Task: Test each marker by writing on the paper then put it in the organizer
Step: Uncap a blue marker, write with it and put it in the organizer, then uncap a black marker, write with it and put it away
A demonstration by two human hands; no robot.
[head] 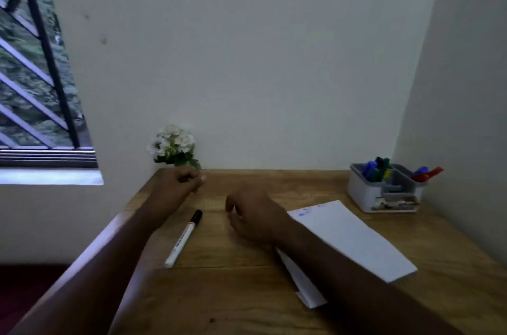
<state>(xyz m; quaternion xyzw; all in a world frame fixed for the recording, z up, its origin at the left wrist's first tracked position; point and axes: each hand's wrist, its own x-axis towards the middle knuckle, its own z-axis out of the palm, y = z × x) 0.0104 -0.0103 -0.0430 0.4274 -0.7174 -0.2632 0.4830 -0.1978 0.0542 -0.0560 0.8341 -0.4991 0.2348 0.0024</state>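
Okay, your left hand (178, 181) sat near the back-left corner of the wooden table (219, 293), fingers curled into a loose fist with nothing visibly in them, just in front of the white flowers (173, 145) against the wall. Your right hand (256, 218) hovered mid-table, fingers loosely curled and a little apart, gripping nothing; whether it touched the wood, can't tell. The marker (184, 238), white barrel with black cap on, lay flat on the table between your two forearms, cap end pointing away from you, touching neither hand. The paper (354, 238) lay to the right, its near-left part hidden under your right forearm, with faint blue scribbles near its far corner. The organizer (367, 192), a white-grey box, stood at the back right near the side wall, already holding several blue, green and red markers (377, 170) upright or leaning in its compartments.
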